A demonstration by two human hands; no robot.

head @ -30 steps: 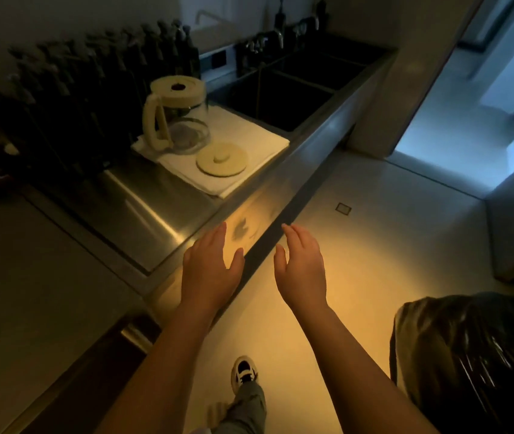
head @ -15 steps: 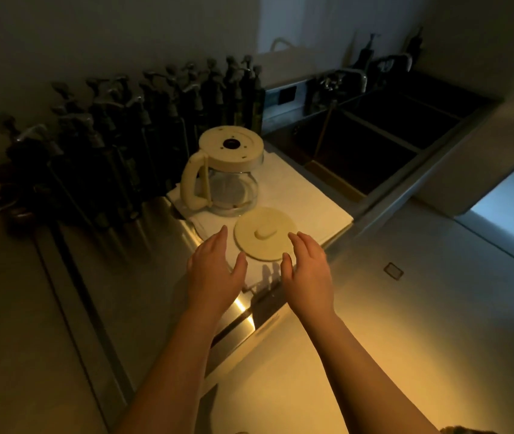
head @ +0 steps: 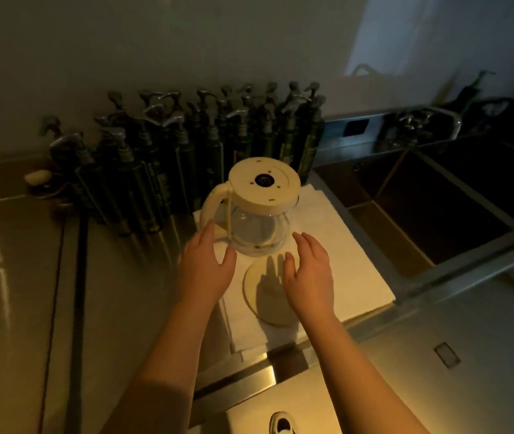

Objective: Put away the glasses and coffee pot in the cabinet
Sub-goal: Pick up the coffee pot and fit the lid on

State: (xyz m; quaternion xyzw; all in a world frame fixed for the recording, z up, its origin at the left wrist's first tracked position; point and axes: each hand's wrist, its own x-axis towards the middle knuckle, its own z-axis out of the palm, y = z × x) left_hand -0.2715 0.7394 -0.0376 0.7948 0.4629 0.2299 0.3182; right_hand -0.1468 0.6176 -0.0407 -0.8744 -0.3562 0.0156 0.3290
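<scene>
A dim kitchen with a stainless steel counter runs along a pale wall, lit warm yellow from below, and the head view looks down on it. On the counter lies a white cloth, and on the cloth stands the coffee pot, upright, with a clear glass body, a cream top ring and a cream handle turned to the left. Just in front of it on the same cloth lies a round cream lid, flat, partly under the shadow of a hand. Behind the pot a crowd of dark pump bottles stands against the wall. To the right is a deep steel sink with a tap at its back edge. The left hand hovers near the pot's handle, fingers straight and relaxed, holding nothing; whether a fingertip touches the handle cannot be told. The right hand hovers above the lid, just in front of the pot's glass body, fingers loosely extended, also holding nothing. A shoe shows at the bottom edge on the floor.
</scene>
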